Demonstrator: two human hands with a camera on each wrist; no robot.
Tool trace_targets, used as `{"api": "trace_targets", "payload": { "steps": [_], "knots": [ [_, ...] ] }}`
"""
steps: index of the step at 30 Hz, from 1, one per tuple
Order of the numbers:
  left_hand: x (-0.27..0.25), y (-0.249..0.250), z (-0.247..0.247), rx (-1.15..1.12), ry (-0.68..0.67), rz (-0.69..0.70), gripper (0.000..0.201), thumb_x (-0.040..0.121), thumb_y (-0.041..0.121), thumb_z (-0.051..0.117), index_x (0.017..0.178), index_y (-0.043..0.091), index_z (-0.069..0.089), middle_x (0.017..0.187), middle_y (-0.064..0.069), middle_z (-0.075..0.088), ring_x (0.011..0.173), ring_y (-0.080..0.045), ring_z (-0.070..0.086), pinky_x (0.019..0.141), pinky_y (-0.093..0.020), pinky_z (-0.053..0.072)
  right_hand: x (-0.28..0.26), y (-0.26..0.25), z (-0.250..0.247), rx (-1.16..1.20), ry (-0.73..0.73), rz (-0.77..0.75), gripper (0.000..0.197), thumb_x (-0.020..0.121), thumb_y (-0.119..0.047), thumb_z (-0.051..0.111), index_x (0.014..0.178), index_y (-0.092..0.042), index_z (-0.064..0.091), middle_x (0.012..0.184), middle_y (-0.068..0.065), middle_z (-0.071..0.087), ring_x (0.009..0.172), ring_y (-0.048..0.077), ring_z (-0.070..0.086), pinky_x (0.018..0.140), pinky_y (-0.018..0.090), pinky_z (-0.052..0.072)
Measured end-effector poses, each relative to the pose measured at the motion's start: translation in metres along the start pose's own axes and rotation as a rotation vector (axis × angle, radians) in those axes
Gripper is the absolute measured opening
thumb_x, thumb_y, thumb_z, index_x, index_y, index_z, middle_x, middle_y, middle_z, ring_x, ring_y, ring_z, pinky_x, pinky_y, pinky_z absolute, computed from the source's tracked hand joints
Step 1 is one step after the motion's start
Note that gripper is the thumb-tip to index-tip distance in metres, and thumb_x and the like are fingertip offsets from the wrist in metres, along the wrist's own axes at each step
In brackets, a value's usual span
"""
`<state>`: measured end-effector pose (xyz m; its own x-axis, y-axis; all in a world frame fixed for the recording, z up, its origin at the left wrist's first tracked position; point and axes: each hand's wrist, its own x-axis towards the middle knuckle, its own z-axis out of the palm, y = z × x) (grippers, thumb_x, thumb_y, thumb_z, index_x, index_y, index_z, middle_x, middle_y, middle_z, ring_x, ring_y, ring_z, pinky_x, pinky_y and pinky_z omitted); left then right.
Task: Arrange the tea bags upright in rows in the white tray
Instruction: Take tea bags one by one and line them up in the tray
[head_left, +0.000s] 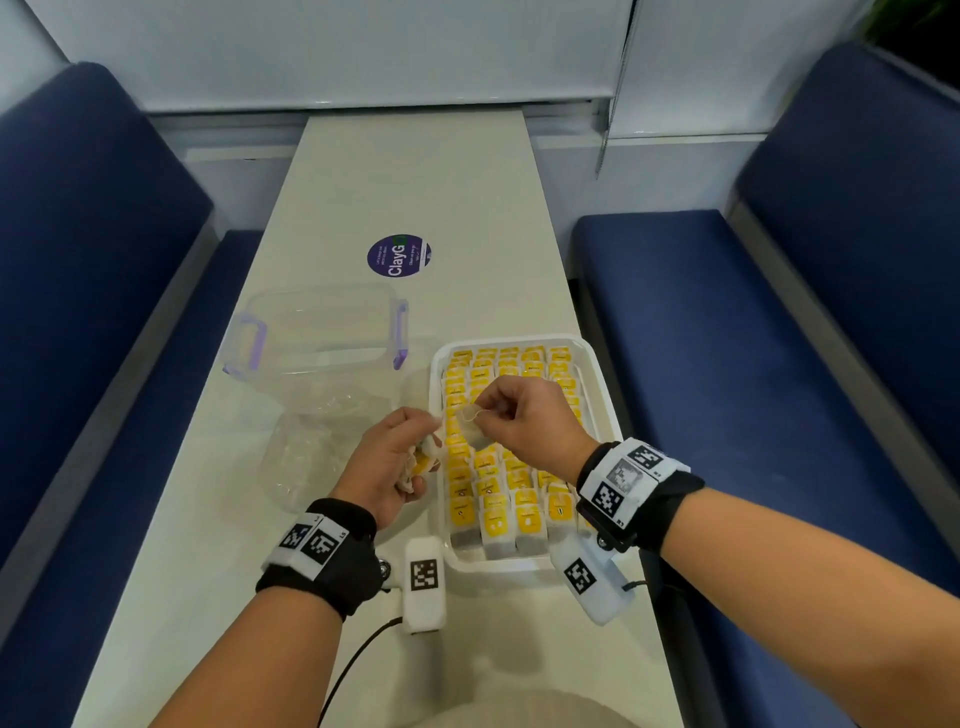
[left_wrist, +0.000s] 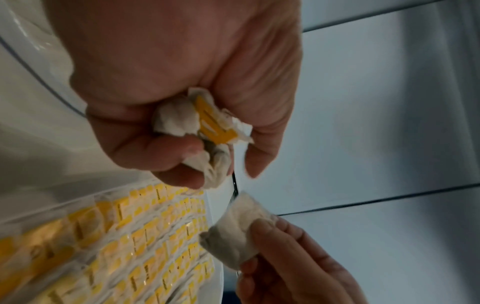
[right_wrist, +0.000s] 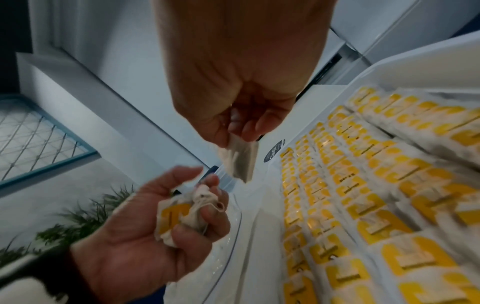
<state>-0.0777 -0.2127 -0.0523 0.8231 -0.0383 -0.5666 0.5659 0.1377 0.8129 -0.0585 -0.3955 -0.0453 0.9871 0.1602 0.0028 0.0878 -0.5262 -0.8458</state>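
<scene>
The white tray (head_left: 605, 395) sits on the table's right side, packed with rows of upright yellow-tagged tea bags (head_left: 519, 499). My right hand (head_left: 511, 413) hovers over the tray's left part and pinches one pale tea bag (head_left: 474, 428) by its top; the same tea bag (right_wrist: 240, 158) dangles from the fingers in the right wrist view. My left hand (head_left: 410, 457), just left of the tray, grips a crumpled bunch of tea bags (head_left: 422, 462) with a yellow tag, seen close in the left wrist view as the bunch (left_wrist: 200, 121). The tray's rows (left_wrist: 145, 246) lie beneath.
An empty clear box (head_left: 317, 332) with purple latches stands behind my left hand, with crinkled clear plastic (head_left: 306, 457) in front of it. A round purple sticker (head_left: 399, 255) lies farther back. Blue benches (head_left: 753, 364) flank the narrow table (head_left: 415, 171).
</scene>
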Motion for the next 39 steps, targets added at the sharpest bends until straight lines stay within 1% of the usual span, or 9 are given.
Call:
{"api": "trace_targets", "payload": {
  "steps": [3, 7, 12, 16, 19, 22, 28, 34, 39],
  "knots": [
    [-0.003, 0.003, 0.009, 0.071, -0.044, 0.033, 0.028, 0.086, 0.04, 0.07, 0.088, 0.013, 0.067, 0.066, 0.0, 0.057, 0.056, -0.014, 0.051, 0.046, -0.021, 0.029, -0.003, 0.002, 0.003, -0.055, 0.042, -0.052, 0.004, 0.08, -0.013, 0.071, 0.079, -0.014, 0.068, 0.069, -0.002, 0.065, 0.065, 0.013, 0.061, 0.064, 0.029, 0.052],
    [-0.004, 0.003, 0.017, 0.137, -0.109, 0.052, 0.026, 0.088, 0.034, 0.069, 0.089, 0.008, 0.069, 0.07, -0.003, 0.056, 0.058, -0.012, 0.048, 0.047, -0.022, 0.029, -0.008, 0.003, 0.01, -0.184, 0.052, -0.259, 0.003, 0.073, -0.009, 0.072, 0.073, -0.009, 0.068, 0.075, 0.003, 0.064, 0.076, 0.021, 0.058, 0.07, 0.038, 0.051],
    [-0.002, 0.005, 0.015, 0.252, -0.149, 0.086, 0.015, 0.091, 0.023, 0.068, 0.081, 0.012, 0.069, 0.066, -0.001, 0.055, 0.06, -0.013, 0.046, 0.048, -0.022, 0.031, -0.003, 0.001, -0.006, -0.147, -0.163, -0.171, 0.005, 0.079, -0.008, 0.068, 0.078, -0.011, 0.071, 0.126, 0.003, 0.062, 0.119, 0.018, 0.05, 0.098, 0.031, 0.038],
    [-0.002, 0.01, 0.013, 0.32, -0.239, 0.089, 0.016, 0.091, 0.022, 0.068, 0.077, 0.014, 0.067, 0.066, 0.0, 0.056, 0.06, -0.013, 0.045, 0.048, -0.022, 0.033, 0.003, 0.001, -0.02, 0.155, -0.383, -0.014, 0.022, 0.083, -0.004, 0.064, 0.088, -0.024, 0.056, 0.09, 0.003, 0.061, 0.083, 0.02, 0.056, 0.081, 0.042, 0.05],
    [-0.001, 0.012, 0.012, 0.452, -0.285, 0.098, 0.017, 0.09, 0.021, 0.07, 0.075, 0.015, 0.065, 0.067, -0.002, 0.052, 0.059, -0.012, 0.043, 0.05, -0.022, 0.032, 0.003, 0.002, -0.025, 0.217, -0.411, 0.03, 0.032, 0.083, 0.005, 0.065, 0.102, -0.018, 0.053, 0.068, -0.001, 0.044, 0.066, 0.017, 0.044, 0.068, 0.035, 0.044],
    [0.0, 0.012, 0.009, 0.502, -0.358, 0.089, 0.014, 0.084, 0.019, 0.076, 0.075, 0.014, 0.067, 0.062, 0.0, 0.053, 0.053, -0.008, 0.043, 0.05, -0.022, 0.03, 0.005, -0.002, -0.034, 0.075, -0.487, 0.039, 0.023, 0.084, -0.001, 0.068, 0.105, -0.01, 0.065, 0.068, -0.003, 0.047, 0.063, 0.009, 0.045, 0.066, 0.023, 0.043],
    [0.003, 0.016, 0.003, 0.466, -0.344, 0.094, 0.01, 0.073, 0.029, 0.077, 0.072, 0.02, 0.073, 0.062, 0.001, 0.052, 0.055, -0.011, 0.041, 0.05, -0.022, 0.033, 0.001, 0.002, -0.041, 0.045, -0.61, 0.092, 0.009, 0.082, -0.002, 0.07, 0.082, -0.011, 0.068, 0.074, -0.003, 0.066, 0.072, 0.007, 0.061, 0.079, 0.026, 0.051],
    [0.002, 0.011, 0.008, 0.425, -0.333, 0.081, 0.004, 0.082, 0.015, 0.072, 0.079, 0.013, 0.07, 0.063, 0.0, 0.05, 0.054, -0.01, 0.04, 0.048, -0.021, 0.032, -0.004, 0.002, -0.032, 0.344, -0.402, 0.063, 0.005, 0.081, 0.001, 0.071, 0.086, 0.0, 0.068, 0.101, 0.001, 0.068, 0.1, 0.012, 0.064, 0.089, 0.028, 0.051],
    [0.001, 0.008, 0.009, 0.436, -0.316, 0.055, 0.011, 0.082, 0.011, 0.07, 0.09, 0.002, 0.07, 0.067, -0.005, 0.053, 0.057, -0.013, 0.042, 0.048, -0.022, 0.031, -0.006, -0.003, -0.017, 0.445, -0.312, 0.06, 0.009, 0.086, 0.004, 0.064, 0.081, -0.003, 0.061, 0.074, -0.001, 0.065, 0.069, 0.009, 0.062, 0.067, 0.028, 0.053]
  ]
}}
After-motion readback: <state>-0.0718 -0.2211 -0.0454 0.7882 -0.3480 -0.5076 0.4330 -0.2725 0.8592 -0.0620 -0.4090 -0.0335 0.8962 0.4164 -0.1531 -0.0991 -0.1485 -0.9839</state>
